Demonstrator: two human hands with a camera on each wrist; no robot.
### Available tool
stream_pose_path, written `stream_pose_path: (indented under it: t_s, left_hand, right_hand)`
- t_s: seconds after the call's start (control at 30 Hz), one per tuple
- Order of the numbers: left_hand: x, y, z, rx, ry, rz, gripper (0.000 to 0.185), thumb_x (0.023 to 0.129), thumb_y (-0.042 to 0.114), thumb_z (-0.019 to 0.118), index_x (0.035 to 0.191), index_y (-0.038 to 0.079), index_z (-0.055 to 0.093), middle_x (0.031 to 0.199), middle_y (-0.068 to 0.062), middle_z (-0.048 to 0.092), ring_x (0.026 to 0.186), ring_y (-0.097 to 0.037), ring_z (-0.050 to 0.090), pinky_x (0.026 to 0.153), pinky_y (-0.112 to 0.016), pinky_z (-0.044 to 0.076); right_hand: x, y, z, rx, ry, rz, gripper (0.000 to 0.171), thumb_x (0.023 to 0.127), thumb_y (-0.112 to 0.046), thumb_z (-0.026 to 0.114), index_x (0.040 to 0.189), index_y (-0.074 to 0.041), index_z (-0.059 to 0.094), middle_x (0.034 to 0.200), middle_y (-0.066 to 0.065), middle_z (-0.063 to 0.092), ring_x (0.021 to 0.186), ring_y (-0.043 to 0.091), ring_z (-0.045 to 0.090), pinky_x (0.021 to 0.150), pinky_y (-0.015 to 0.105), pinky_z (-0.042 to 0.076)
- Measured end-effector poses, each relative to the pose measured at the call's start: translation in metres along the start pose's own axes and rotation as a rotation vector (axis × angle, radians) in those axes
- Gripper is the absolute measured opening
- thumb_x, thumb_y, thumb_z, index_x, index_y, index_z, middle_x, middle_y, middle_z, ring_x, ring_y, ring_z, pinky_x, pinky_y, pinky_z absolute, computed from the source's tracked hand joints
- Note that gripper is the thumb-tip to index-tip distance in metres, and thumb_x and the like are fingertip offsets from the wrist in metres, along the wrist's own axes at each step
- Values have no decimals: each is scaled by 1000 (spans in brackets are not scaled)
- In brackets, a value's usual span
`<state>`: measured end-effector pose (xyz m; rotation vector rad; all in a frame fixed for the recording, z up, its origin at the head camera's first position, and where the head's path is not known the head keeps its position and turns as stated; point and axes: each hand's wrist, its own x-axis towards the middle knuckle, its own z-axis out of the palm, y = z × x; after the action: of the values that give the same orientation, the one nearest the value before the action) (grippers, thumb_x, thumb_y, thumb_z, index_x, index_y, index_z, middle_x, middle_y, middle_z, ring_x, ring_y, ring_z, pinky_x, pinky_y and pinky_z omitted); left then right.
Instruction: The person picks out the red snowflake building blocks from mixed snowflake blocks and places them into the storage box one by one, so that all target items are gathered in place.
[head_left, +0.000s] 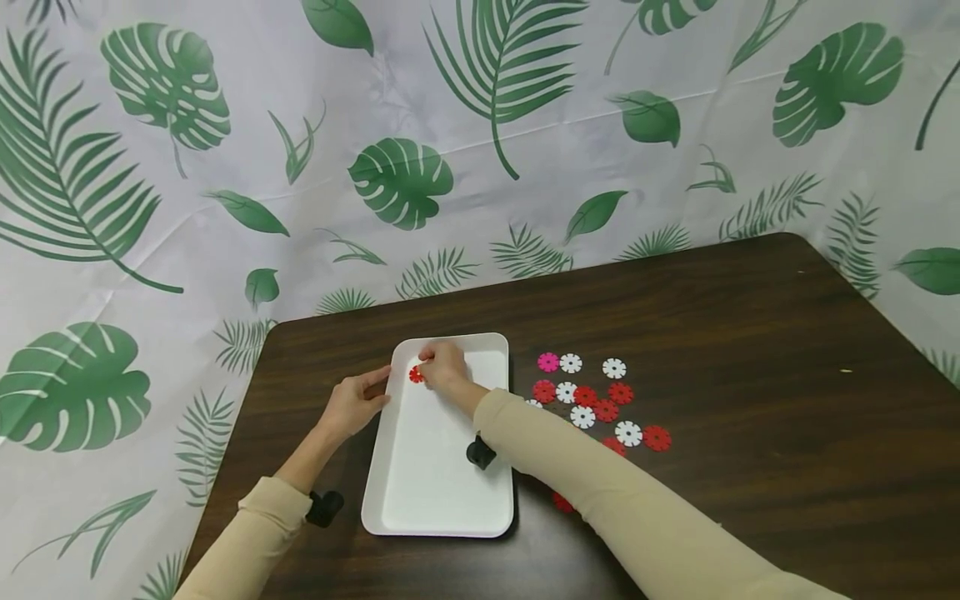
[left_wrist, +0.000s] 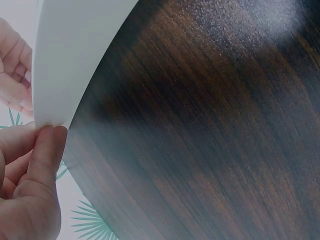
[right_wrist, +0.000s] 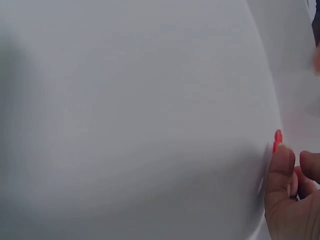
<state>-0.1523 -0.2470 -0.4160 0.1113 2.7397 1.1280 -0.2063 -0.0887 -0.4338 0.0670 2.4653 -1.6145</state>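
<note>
A person in beige sleeves works over a white tray (head_left: 438,492) on a dark wooden table (head_left: 750,375), and the sorting looks barely begun: the near end of the tray lies bare, and only one red disc (head_left: 416,374) can be seen inside it, up at the far left corner. The right hand (head_left: 444,371) reaches across the tray with its fingertips pinched on that red disc, which appears to rest on or just above the tray floor; the right wrist view shows a sliver of red past the curled fingers (right_wrist: 280,170). The left hand (head_left: 352,406) steadies the tray, thumb and fingers closed on its left rim, a hold the left wrist view confirms at the tray's edge (left_wrist: 55,75). Just right of the tray, a loose cluster of discs (head_left: 596,400), red, white and one pink, lies on the table. Behind the table hangs a leaf-print backdrop (head_left: 480,125).
</note>
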Motion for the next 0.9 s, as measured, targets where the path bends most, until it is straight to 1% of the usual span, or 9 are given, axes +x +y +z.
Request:
stream_pose_path:
  t_s: [0.2,0.3,0.37,0.43,0.5,0.6,0.7,0.8,0.9]
  left_hand:
    - [-1,-1,0,1,4,-3,50,86,-6,59,134,-6,46,134,-26,49,107,-38,61,84,-41,54]
    - [-1,0,-1,0,4,-1,50,87,-6,59,135,-6,46,135,-26,48,107,-39,61,84,-41,54]
    - [-1,1,-1,0,5,-2,50,87,-6,59,134,-7,46,134,-27,48,107,-39,61,84,-41,54]
    - [-1,1,-1,2,5,-3,49,87,-6,59,134,-7,46,135,-27,48,108,-39,60,84,-41,54]
    - [-1,1,-1,5,6,-5,49,87,-6,59,135,-7,46,135,-26,48,108,-39,60,84,-41,54]
    - [-1,1,-1,10,6,-7,49,87,-6,58,135,-7,45,136,-26,47,108,-39,60,84,-41,54]
    - [-2,1,-1,11,6,-10,49,87,-6,58,135,-6,45,136,-26,47,108,-39,60,84,-42,54]
    - [-2,1,0,18,9,-11,49,87,-5,58,135,-6,46,136,-26,47,108,-39,60,84,-42,54]
    - [-2,1,0,26,11,-12,49,87,-5,59,135,-6,46,135,-26,47,108,-39,60,84,-42,54]
  right_hand:
    - [-3,-9,-8,22,-22,-22,13,81,-1,68,94,0,70,67,2,58,48,5,47,49,12,41]
    - [-3,-12,-15,64,-41,-32,14,82,0,67,95,3,69,67,3,59,48,7,51,49,13,46]
    - [-4,-13,-21,108,-63,-26,15,82,1,67,97,4,68,68,4,59,52,10,55,53,16,51]
    - [-5,-14,-28,161,-91,-16,17,83,1,66,100,5,67,70,5,58,57,14,58,58,22,56]
    - [-5,-13,-36,206,-115,-6,20,84,1,65,103,6,66,73,5,58,62,15,59,63,26,58]
    - [-5,-11,-50,254,-138,-3,22,86,0,64,107,6,65,77,6,58,63,13,59,63,25,58]
    - [-6,-7,-67,275,-144,-3,23,87,-1,63,108,6,64,83,9,62,62,11,58,62,24,58]
    - [-6,-4,-85,289,-151,-5,24,87,-1,63,110,7,62,88,11,63,64,12,59,67,27,58]
    - [-6,1,-105,292,-155,-9,27,88,-1,62,113,8,61,90,12,63,65,13,59,69,27,58]
